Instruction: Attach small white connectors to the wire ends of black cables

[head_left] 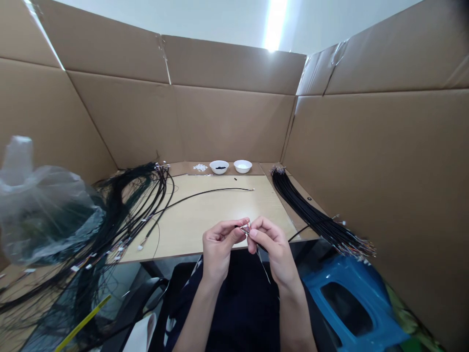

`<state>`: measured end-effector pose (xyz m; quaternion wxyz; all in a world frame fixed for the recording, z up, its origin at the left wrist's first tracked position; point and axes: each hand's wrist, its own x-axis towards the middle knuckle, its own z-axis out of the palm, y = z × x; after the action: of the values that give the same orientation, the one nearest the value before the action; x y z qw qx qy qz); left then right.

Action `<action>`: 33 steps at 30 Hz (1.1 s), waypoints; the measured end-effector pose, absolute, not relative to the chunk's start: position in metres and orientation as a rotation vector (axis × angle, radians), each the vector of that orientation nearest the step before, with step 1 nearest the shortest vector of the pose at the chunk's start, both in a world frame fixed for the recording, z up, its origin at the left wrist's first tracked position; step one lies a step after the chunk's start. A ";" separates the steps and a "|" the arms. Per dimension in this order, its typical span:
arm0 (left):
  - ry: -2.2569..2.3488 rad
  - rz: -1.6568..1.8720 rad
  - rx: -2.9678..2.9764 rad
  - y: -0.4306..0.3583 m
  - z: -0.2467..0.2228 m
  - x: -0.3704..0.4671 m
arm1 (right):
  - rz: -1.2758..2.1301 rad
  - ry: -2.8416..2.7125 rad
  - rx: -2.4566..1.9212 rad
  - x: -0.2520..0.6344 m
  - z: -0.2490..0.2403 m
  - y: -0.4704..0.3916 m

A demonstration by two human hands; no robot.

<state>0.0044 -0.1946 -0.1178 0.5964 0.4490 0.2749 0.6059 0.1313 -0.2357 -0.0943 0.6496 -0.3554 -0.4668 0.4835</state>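
Left hand (217, 252), right hand (275, 250): fingers (261, 238) pinching thin wires (245, 229); pale tabletop (205, 215) beyond, cardboard walls (234, 120) around.

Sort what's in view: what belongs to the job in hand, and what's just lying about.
Seems to belong:
thin wires, pinched by the left hand and right hand
black cables on the left
black cables on the right
bowl with black bits
loose white bits

Probably just lying about:
blue stool
yellow strip

Unclear: plastic bag

Held cable (245, 229) at the front of the table (205, 210), two bowls (219, 172) at back, cable heap (120, 195) left, cable bundle (304, 206) right.
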 end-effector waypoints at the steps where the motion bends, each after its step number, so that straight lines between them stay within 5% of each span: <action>1: 0.644 1.403 1.036 -0.195 -0.118 0.004 | 1.100 -1.056 -0.807 0.131 -0.094 -0.236; 16: 0.590 1.211 0.981 -0.192 -0.109 -0.006 | 1.225 -1.077 -0.772 0.131 -0.100 -0.233; 33: 0.689 1.455 0.937 -0.194 -0.108 -0.009 | 1.247 -1.084 -0.789 0.125 -0.108 -0.224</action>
<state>-0.0090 -0.1943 -0.1081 0.5968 0.4035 0.2967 0.6269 0.1246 -0.2243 -0.1076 0.6094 -0.3415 -0.4694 0.5400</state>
